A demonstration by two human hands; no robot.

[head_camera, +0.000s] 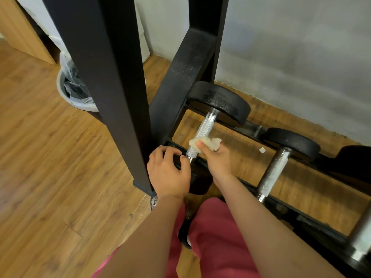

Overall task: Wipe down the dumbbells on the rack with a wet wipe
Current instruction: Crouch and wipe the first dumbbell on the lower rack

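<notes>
A black dumbbell with a knurled silver handle (204, 127) lies across the lowest rails of the black rack (180, 77). My right hand (215, 160) presses a crumpled whitish wet wipe (208, 143) around the handle's near half. My left hand (167, 171) grips the dumbbell's near head, which is mostly hidden under it. To the right, a second dumbbell (274, 171) with a duller handle rests on the same rails. A third dumbbell's handle (363, 237) shows at the right edge.
A thick black rack upright (108, 77) stands just left of my hands. A white bin lined with a plastic bag (74, 91) sits behind it on the wooden floor. A grey wall (291, 57) runs behind the rack. My knees in red trousers (216, 237) are below.
</notes>
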